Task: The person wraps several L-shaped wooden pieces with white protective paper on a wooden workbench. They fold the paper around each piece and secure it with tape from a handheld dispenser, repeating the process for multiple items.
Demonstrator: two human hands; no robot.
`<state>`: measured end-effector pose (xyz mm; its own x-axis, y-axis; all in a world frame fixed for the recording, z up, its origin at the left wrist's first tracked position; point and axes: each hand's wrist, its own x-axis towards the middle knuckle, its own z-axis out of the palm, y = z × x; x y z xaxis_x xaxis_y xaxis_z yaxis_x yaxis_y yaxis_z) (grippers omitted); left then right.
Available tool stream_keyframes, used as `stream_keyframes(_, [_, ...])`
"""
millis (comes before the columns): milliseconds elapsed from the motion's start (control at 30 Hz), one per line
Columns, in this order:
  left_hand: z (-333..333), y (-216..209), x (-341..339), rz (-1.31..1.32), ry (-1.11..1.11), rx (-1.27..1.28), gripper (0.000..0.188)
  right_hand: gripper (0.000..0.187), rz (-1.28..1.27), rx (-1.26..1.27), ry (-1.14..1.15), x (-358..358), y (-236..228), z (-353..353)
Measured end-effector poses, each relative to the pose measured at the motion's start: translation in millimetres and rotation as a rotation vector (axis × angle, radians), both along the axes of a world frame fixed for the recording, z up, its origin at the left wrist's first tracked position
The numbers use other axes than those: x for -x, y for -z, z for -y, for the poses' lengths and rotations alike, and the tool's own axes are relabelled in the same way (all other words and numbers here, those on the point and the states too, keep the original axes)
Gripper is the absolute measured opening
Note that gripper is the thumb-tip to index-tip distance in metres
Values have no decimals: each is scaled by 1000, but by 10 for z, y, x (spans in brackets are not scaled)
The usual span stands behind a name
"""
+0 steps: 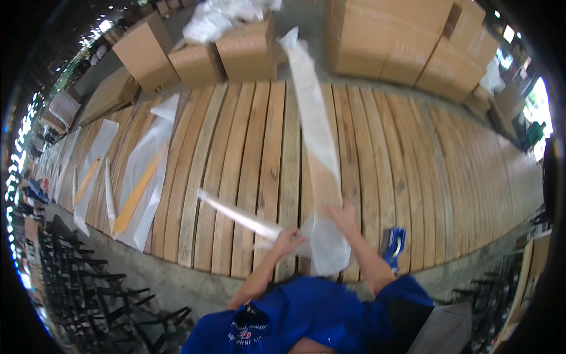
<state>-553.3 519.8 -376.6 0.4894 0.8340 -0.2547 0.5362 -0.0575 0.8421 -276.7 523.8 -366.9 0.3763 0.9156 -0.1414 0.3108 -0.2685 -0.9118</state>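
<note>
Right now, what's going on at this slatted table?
A person in a blue shirt is handling sheet material with both bare hands. The right hand is on a long, translucent white sheet stretching across the wooden table. The left hand is at the near end of a thin whitish strip; blur hides the exact grip. A blue tape dispenser sits to the right. Off left, yellowish pieces lie with more translucent sheets.

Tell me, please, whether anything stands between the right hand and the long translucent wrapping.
Nothing visible does: the right hand appears to touch the translucent wrapping, and the blue tape dispenser lies off to the right.
</note>
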Motion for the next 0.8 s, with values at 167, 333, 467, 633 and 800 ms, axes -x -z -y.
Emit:
stream_keyframes(167, [-111,224,274,-69,78,166,38,46,-399,209,169,267,-30,-113])
stream_keyframes(333, [-151,587,205,-106,81,157,41,54,-519,146,323,298,298,-168])
stream_keyframes(467, [-70,681,161,-87,66,110,47,67,-276,293,319,145,500,-173])
stream_keyframes(633, [-218,807,155,-275,196,172,51,84,209,585,98,103,591,-239])
stream_keyframes(800, [-318,733,172,-234,258,247,51,55,527,739,-194,124,235,-61])
